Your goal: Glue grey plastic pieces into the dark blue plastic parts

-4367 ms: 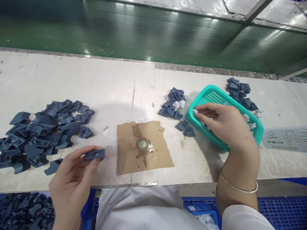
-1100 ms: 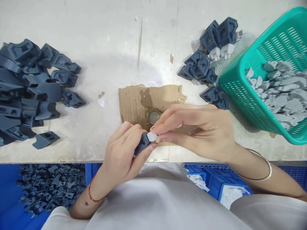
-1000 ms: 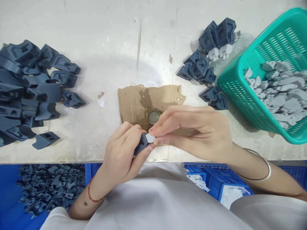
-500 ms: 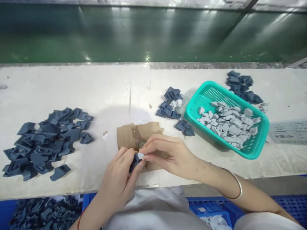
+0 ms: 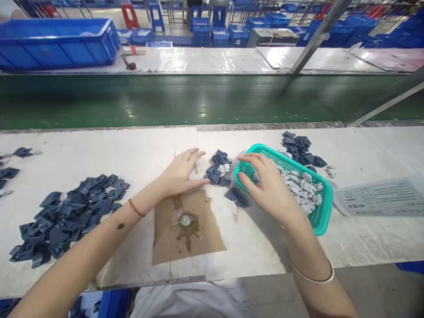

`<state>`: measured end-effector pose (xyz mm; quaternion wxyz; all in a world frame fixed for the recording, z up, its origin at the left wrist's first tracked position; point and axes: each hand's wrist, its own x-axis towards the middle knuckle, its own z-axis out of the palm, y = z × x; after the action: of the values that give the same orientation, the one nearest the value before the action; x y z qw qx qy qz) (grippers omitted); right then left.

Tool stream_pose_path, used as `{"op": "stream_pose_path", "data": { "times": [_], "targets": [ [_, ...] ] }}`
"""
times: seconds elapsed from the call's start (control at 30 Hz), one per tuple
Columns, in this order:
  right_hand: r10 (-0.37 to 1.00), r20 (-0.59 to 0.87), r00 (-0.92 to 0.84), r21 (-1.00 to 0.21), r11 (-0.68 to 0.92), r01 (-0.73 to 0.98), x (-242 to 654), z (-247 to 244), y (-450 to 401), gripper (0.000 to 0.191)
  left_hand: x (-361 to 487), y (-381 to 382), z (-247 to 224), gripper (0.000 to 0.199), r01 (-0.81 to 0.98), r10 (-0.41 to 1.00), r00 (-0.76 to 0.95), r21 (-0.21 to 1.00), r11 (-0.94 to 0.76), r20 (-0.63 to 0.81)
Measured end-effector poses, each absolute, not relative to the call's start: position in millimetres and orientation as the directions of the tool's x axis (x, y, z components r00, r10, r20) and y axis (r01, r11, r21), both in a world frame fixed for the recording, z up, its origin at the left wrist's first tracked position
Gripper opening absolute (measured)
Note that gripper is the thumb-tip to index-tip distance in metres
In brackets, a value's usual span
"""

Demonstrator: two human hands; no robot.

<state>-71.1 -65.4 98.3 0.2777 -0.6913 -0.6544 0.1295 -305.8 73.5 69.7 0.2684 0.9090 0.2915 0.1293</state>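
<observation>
My left hand point(image 5: 180, 173) is open above the white table, its fingers spread just left of a small cluster of dark and white parts point(image 5: 217, 168). My right hand point(image 5: 265, 185) is open too, over the left part of a green basket point(image 5: 326, 210) that holds white pieces point(image 5: 300, 187). Neither hand holds anything. Below my left hand lies a brown cardboard piece point(image 5: 205, 234) with wet stains and a small round metal item point(image 5: 185, 220) on it. Two or so dark parts point(image 5: 236, 196) lie between the cardboard and the basket.
A large pile of dark parts point(image 5: 73, 207) lies at the left, another group point(image 5: 301, 148) behind the basket. A printed plastic sheet point(image 5: 380, 198) is at the right. Beyond the table runs a green belt point(image 5: 165, 101), with a metal post point(image 5: 318, 37) and a blue crate point(image 5: 59, 44).
Both hands have come apart and moved forward, opening. The dark part with the white piece is no longer between them. The view has tilted up, showing the far side of the belt.
</observation>
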Motion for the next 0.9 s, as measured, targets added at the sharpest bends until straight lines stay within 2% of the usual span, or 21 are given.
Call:
{"op": "stream_pose_path", "data": {
  "times": [0.1, 0.2, 0.27, 0.37, 0.5, 0.6, 0.73, 0.9],
  "targets": [
    [0.977, 0.16, 0.14, -0.598, -0.018, 0.802, -71.4, 99.9, -63.5, 0.035, -282.0, 82.3, 68.8, 0.114, 0.388, 0.483, 0.874, 0.518, -0.763, 0.056],
    [0.969, 0.185, 0.163, -0.63, -0.011, 0.776, -70.3, 98.2, -60.7, 0.036, -260.5, 86.1, 66.7, 0.118, 0.329, 0.38, 0.924, 0.438, -0.837, 0.032],
    [0.963, 0.204, 0.175, -0.639, -0.005, 0.769, -68.8, 95.7, -59.1, 0.036, -250.8, 86.1, 63.6, 0.109, 0.282, 0.34, 0.938, 0.41, -0.867, 0.073],
    [0.962, 0.201, 0.184, -0.641, -0.013, 0.767, -67.6, 93.1, -57.9, 0.036, -245.1, 84.9, 58.5, 0.08, 0.22, 0.306, 0.938, 0.402, -0.889, 0.163],
    [0.963, 0.184, 0.197, -0.645, -0.033, 0.764, -68.2, 92.8, -58.1, 0.036, -249.4, 87.4, 55.5, 0.054, 0.199, 0.297, 0.934, 0.402, -0.894, 0.199],
    [0.963, 0.182, 0.199, -0.652, -0.033, 0.758, -68.8, 93.0, -58.1, 0.035, -253.4, 91.2, 55.6, 0.05, 0.185, 0.289, 0.932, 0.398, -0.899, 0.22],
    [0.96, 0.201, 0.197, -0.648, -0.02, 0.761, -69.0, 91.7, -57.1, 0.035, -250.5, 94.1, 54.5, 0.068, 0.119, 0.227, 0.943, 0.395, -0.911, 0.241],
    [0.958, 0.205, 0.199, -0.641, -0.022, 0.767, -68.7, 90.1, -56.8, 0.034, -242.5, 94.0, 54.0, 0.047, 0.078, 0.177, 0.957, 0.388, -0.919, 0.228]
  ]
}}
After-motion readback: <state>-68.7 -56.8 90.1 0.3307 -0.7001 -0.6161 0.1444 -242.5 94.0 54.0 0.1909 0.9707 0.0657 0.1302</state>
